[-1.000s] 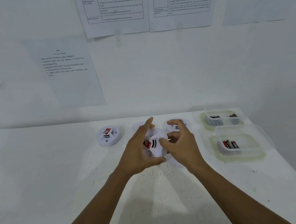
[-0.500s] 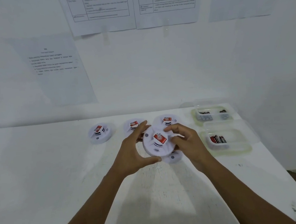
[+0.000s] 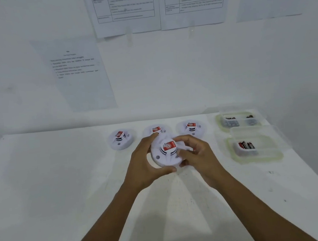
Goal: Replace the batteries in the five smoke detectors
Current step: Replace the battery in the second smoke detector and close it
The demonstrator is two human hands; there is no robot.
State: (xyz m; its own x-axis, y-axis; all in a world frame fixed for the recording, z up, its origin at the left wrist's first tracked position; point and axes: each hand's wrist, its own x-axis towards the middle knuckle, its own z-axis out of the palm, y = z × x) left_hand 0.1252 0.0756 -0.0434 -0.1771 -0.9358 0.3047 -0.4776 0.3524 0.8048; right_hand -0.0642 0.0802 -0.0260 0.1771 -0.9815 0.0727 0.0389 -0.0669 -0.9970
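Head view. Smoke detector (image 3: 166,154): white, round, red label on top, held above the middle of the table (image 3: 54,188), face toward the camera. Left hand (image 3: 147,164): fingers curled round the detector's left rim, thumb under its near edge. Right hand (image 3: 198,155): fingers closed on the detector's right rim. Row of three more detectors along the far edge: left detector (image 3: 120,139), middle detector (image 3: 158,130) partly hidden behind the left hand, right detector (image 3: 191,129). Near tray (image 3: 259,158), right of the hands: holds red-and-black batteries (image 3: 246,145). Far tray (image 3: 219,123), behind it: holds grey batteries (image 3: 230,123). Printed sheets (image 3: 83,73) taped to the wall.
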